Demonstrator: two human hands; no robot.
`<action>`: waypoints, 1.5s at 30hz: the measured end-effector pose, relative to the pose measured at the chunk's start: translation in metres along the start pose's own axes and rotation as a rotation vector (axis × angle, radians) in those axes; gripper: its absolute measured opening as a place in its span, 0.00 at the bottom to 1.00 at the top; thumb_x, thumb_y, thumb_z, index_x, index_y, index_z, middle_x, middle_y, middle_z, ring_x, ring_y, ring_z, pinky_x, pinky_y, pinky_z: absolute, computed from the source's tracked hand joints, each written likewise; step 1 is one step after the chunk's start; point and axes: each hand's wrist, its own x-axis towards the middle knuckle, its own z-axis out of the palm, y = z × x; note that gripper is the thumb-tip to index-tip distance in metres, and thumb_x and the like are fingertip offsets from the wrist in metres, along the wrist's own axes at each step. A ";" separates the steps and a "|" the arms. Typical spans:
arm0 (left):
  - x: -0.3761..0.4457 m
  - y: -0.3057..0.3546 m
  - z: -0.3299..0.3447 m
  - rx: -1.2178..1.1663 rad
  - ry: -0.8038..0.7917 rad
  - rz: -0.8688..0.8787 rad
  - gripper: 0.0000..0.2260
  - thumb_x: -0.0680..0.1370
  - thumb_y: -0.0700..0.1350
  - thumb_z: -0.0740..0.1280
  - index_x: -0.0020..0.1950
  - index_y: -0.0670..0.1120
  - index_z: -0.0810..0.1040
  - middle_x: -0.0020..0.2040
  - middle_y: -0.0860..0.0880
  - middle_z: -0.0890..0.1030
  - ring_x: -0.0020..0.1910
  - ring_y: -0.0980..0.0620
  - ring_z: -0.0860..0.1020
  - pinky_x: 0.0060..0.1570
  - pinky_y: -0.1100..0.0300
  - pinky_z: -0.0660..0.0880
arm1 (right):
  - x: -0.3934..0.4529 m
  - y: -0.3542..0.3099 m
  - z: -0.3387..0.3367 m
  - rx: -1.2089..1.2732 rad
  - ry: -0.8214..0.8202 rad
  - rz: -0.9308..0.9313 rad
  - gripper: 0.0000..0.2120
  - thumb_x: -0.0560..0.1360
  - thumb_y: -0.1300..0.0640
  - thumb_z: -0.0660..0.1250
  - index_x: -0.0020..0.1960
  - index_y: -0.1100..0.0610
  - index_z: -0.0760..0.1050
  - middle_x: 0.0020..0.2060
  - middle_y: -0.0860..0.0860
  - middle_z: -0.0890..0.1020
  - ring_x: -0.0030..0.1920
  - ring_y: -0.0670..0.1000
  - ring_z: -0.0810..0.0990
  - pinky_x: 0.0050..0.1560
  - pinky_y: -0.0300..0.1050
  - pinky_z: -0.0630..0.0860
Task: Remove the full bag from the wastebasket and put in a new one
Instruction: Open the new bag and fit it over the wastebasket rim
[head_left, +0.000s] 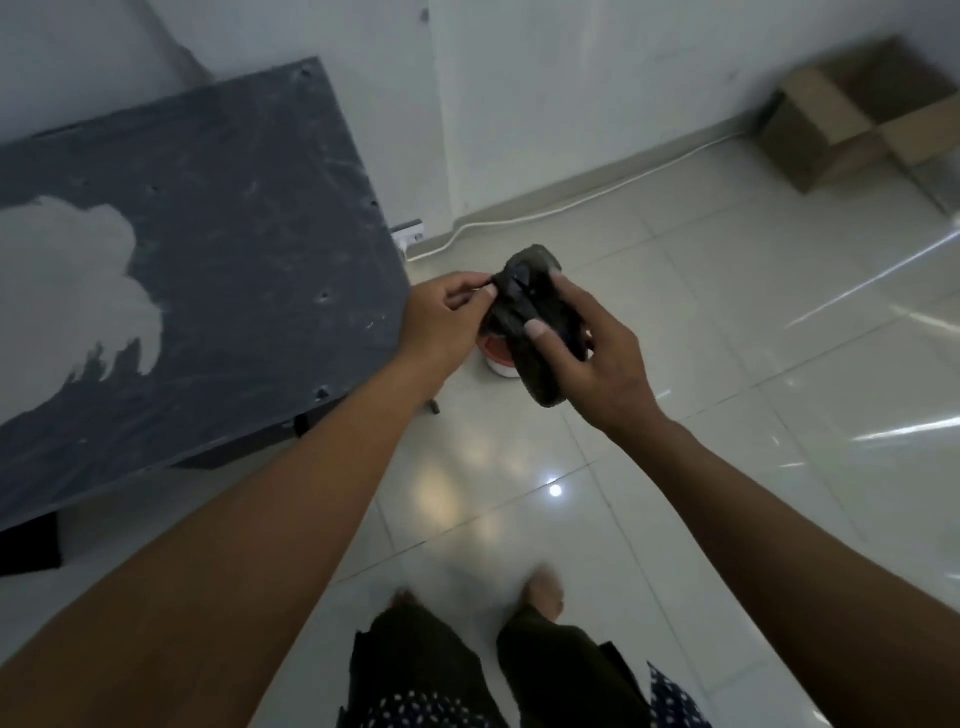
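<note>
A folded black plastic bag (530, 306) is held up in front of me, over the floor. My right hand (597, 353) grips its lower part, thumb pressed on the front. My left hand (447, 317) pinches the bag's upper left edge between thumb and fingers. Below and behind the bag, a small white wastebasket with a red inside (496, 356) stands on the floor, mostly hidden by my hands and the bag. I cannot tell whether anything is in it.
A dark grey table (208, 249) with a pale worn patch fills the left side, its corner close to my left wrist. A cardboard box (852, 119) sits at the far right wall. A white cable (571, 200) runs along the baseboard. My feet stand on glossy tiles.
</note>
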 end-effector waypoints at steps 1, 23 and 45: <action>0.007 0.006 0.011 -0.031 0.005 -0.018 0.06 0.78 0.40 0.69 0.47 0.50 0.83 0.46 0.46 0.86 0.48 0.49 0.85 0.54 0.46 0.81 | 0.010 0.003 -0.011 0.052 0.029 0.041 0.25 0.78 0.49 0.67 0.73 0.50 0.68 0.60 0.41 0.79 0.58 0.30 0.75 0.58 0.28 0.73; 0.175 0.011 0.105 0.119 0.167 -0.077 0.19 0.71 0.64 0.70 0.56 0.55 0.81 0.53 0.56 0.82 0.53 0.59 0.80 0.54 0.60 0.78 | 0.230 0.090 -0.028 0.030 0.010 0.348 0.10 0.75 0.51 0.71 0.53 0.55 0.83 0.43 0.47 0.85 0.47 0.48 0.84 0.52 0.49 0.82; 0.251 -0.121 0.161 -0.163 0.558 -0.311 0.10 0.77 0.47 0.72 0.56 0.47 0.83 0.50 0.50 0.83 0.51 0.53 0.81 0.42 0.69 0.74 | 0.309 0.256 0.023 0.249 -0.577 0.247 0.05 0.76 0.60 0.71 0.52 0.59 0.81 0.37 0.51 0.84 0.43 0.50 0.85 0.45 0.43 0.82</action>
